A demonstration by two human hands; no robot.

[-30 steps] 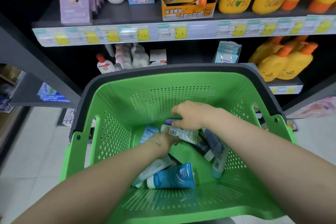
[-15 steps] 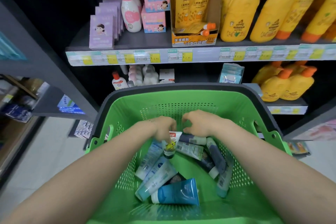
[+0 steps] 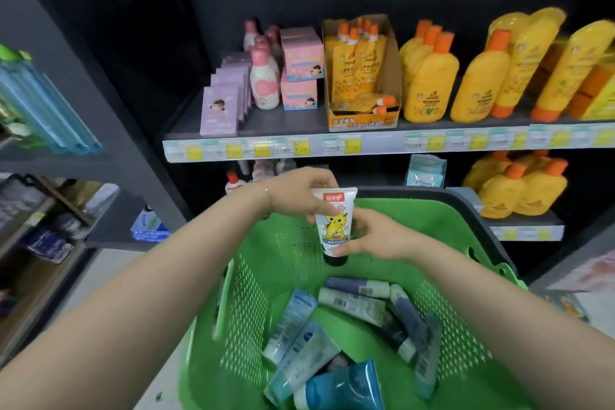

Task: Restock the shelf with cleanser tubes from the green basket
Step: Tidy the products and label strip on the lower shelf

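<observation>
Both my forearms reach forward over the green basket (image 3: 253, 280), the left from the lower left and the right from the lower right, and they meet above its far end. Between my hands I hold one cleanser tube (image 3: 335, 221), white with a yellow cartoon animal on the front. It stands upright with its dark cap pointing down and its flat crimped end up, level with the basket's dark far rim.

My left hand (image 3: 294, 196) comes in from the side with the wrist slightly bent. Its fingers curl over the crimped top edge and pinch the upper part of the tube. My right hand (image 3: 382, 236) grips the lower part, with the thumb lying across the front near the cap and the fingers wrapped behind.

The remaining tubes (image 3: 301, 351) lie loose on the basket floor. The pale ones are towards the left, the dark blue-grey ones are along the right wall, and a bright blue tube (image 3: 342, 388) sits at the near edge.

Beyond the basket the shelf (image 3: 283, 120) carries lilac and pink boxes and yellow bottles (image 3: 429, 86) with orange caps.
</observation>
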